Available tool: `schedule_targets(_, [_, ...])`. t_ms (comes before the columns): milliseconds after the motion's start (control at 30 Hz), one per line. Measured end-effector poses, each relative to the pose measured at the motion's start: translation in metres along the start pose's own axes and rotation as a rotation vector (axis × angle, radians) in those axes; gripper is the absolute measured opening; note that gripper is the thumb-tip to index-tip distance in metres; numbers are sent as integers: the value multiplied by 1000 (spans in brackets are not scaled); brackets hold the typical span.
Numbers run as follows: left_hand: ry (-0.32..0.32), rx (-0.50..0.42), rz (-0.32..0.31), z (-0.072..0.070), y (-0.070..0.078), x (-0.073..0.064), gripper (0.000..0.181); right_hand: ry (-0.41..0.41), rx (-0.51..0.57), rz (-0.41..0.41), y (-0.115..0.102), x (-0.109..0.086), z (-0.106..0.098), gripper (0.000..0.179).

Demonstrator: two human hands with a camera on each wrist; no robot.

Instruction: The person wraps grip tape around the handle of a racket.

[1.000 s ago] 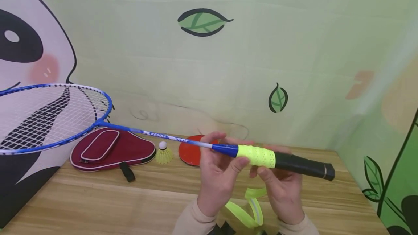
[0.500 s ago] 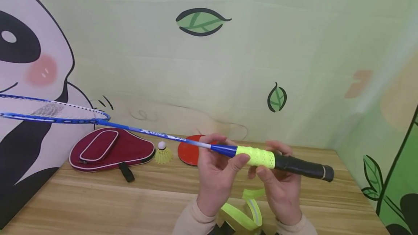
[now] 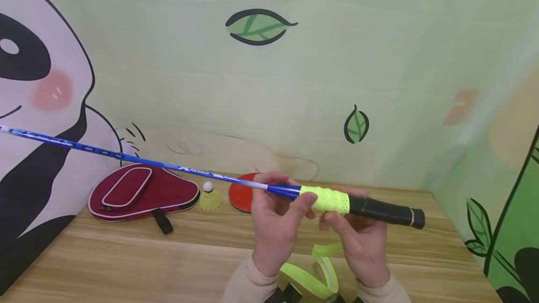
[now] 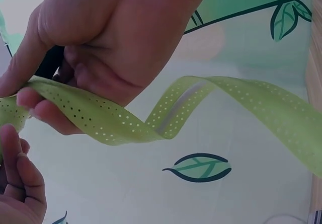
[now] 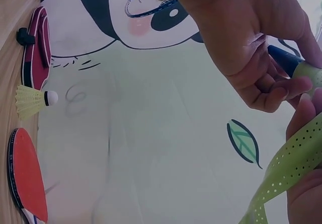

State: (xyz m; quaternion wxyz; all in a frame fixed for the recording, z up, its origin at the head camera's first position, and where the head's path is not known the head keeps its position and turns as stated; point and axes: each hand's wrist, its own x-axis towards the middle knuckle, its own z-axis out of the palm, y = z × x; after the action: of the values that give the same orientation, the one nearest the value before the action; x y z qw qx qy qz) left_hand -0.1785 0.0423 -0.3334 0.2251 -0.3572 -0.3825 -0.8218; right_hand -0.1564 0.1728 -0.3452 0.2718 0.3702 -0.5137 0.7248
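A blue-and-white badminton racket (image 3: 151, 162) spans the head view, its head edge-on and running off the left side. Perforated yellow-green grip tape (image 3: 325, 200) wraps the handle from the blue cone (image 3: 284, 191) to about halfway; the rest of the handle (image 3: 383, 210) is black. My left hand (image 3: 275, 228) holds the racket by the cone and the start of the wrap, thumb on the tape. With my right hand (image 3: 364, 247) I pinch the tape at the wrap's lower end. From those fingers a loose strip of tape (image 4: 105, 121) trails down, twisted, toward the table.
On the wooden table (image 3: 168, 270) behind lie a dark red paddle case (image 3: 172, 191) with a black strap, a yellow shuttlecock (image 3: 209, 198) and a red table tennis paddle (image 3: 241, 195), partly hidden by my left hand. A printed backdrop (image 3: 189, 60) stands close behind the table.
The racket has rolled about its shaft, so its strung face has turned from visible to edge-on. The handle and both hands have shifted slightly left. The tape wrap looks the same length.
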Motion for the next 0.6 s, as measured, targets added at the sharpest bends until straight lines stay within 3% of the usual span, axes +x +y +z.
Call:
schedule_targets(333, [34, 15, -57, 1, 3, -1, 39, -36, -25, -26, -1, 1, -1, 35])
schedule_targets(600, [-1, 14, -15, 0, 3, -2, 38, -16, 27, -82, 2, 1, -1, 22])
